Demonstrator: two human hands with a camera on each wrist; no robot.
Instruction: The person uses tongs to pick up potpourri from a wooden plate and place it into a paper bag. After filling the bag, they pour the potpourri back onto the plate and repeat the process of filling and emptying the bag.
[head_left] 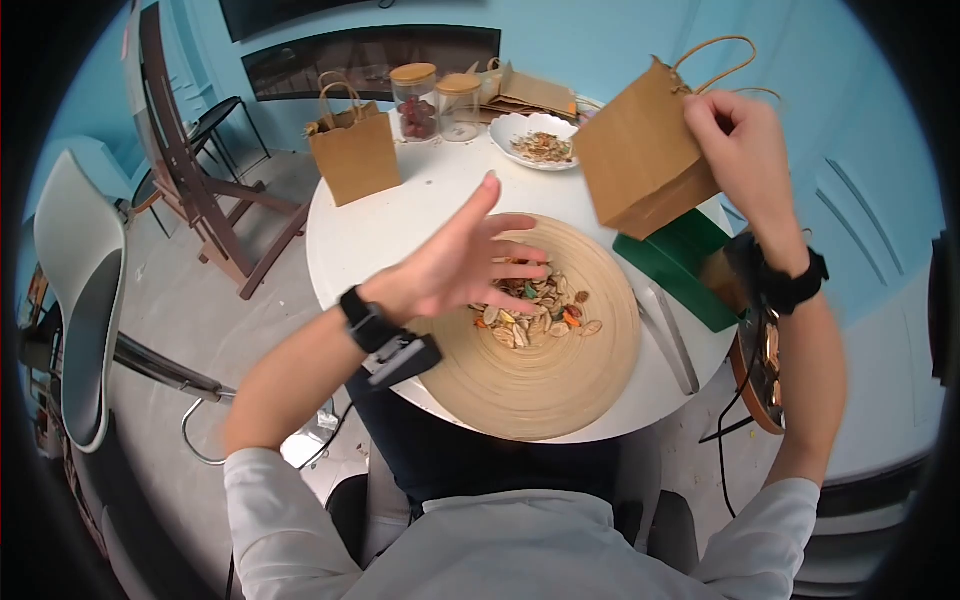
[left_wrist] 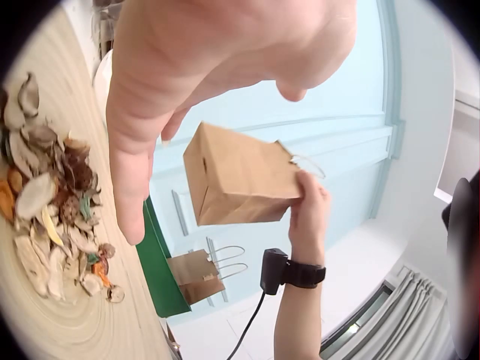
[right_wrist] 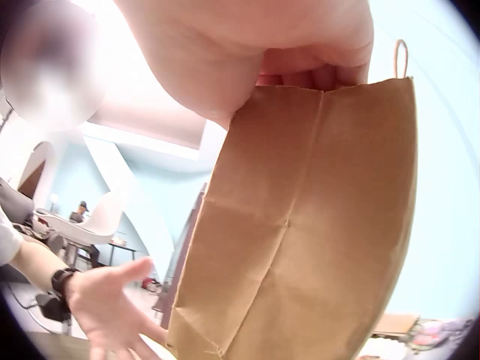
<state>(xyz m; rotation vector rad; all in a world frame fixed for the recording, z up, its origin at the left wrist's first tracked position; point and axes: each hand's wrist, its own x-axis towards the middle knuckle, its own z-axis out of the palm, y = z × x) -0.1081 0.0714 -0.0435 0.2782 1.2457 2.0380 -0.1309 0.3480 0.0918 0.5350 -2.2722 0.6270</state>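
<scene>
My right hand grips a brown paper bag by its top edge, raised above the right side of the table. In the right wrist view the bag fills the middle, fingers curled over its rim. My left hand hovers with spread fingers over a round woven mat, holding nothing. On the mat lies a pile of dried mixed pieces, some orange and green, also seen in the left wrist view as a pile. The inside of the bag is hidden.
A green box with a paper bag in it stands at the right, beside metal tongs. Behind are a white bowl of dried bits, two lidded jars and another paper bag. A chair stands left.
</scene>
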